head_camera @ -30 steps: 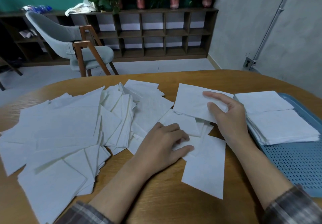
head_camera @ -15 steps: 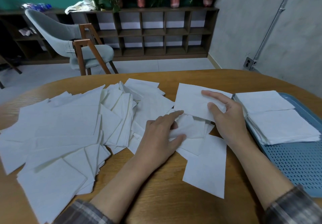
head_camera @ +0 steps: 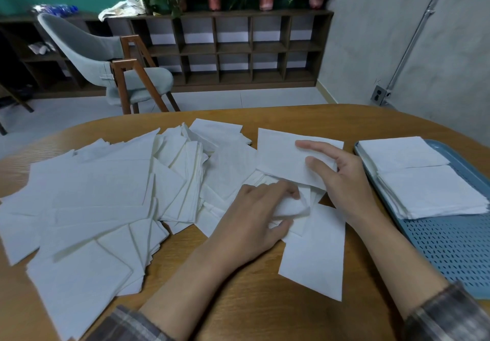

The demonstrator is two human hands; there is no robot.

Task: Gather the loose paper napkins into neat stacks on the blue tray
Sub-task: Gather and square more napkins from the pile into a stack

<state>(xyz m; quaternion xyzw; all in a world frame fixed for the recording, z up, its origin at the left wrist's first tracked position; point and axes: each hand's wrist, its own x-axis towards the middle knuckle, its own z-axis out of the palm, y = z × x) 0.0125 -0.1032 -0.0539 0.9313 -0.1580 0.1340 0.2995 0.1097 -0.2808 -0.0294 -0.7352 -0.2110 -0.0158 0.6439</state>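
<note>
Pinching a crumpled napkin (head_camera: 291, 208) in its grip, the left hand (head_camera: 252, 218) rests on the tabletop (head_camera: 238, 301); the right hand (head_camera: 344, 181) apparently holds a flat napkin (head_camera: 278, 152) near the blue tray (head_camera: 450, 255).

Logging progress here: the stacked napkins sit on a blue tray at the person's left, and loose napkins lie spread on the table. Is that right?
Only the side is wrong. The head view shows the blue tray with the stacked napkins at the person's right; loose napkins do lie spread on the table.
</note>
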